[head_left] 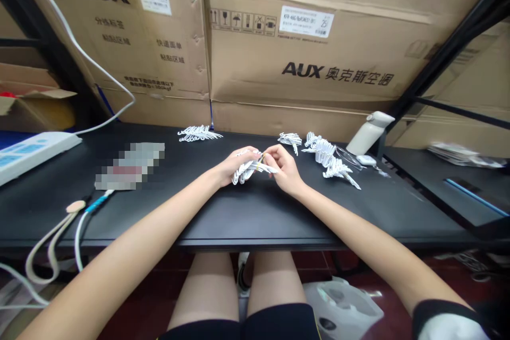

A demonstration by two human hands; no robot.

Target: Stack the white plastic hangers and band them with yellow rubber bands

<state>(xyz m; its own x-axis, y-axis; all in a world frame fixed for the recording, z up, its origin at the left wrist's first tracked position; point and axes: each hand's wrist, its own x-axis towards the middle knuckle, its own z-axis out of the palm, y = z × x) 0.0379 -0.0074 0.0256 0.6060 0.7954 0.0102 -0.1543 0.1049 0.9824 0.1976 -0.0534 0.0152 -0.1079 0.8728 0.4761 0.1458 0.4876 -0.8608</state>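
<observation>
A bundle of thin white hooks (244,172) is held just above the black table, in front of me. My left hand (235,163) is closed round the left end of the bundle. At its other end, the fingers of my right hand (283,166) are pinched together on a thin dark and yellow band (261,159). Whether that band is elastic or wire is too small to tell. Behind my hands lie more white hooks: a pile (198,133) to the left, a small pile (290,139) to the right, and a longer row of bundles (327,154) farther right.
Large cardboard boxes (255,64) form a wall behind the table (255,226). On the right a white bottle (368,134) leans beside a black frame post. A blurred-out phone-like object (129,166) with a cable and a power strip (35,154) lie left.
</observation>
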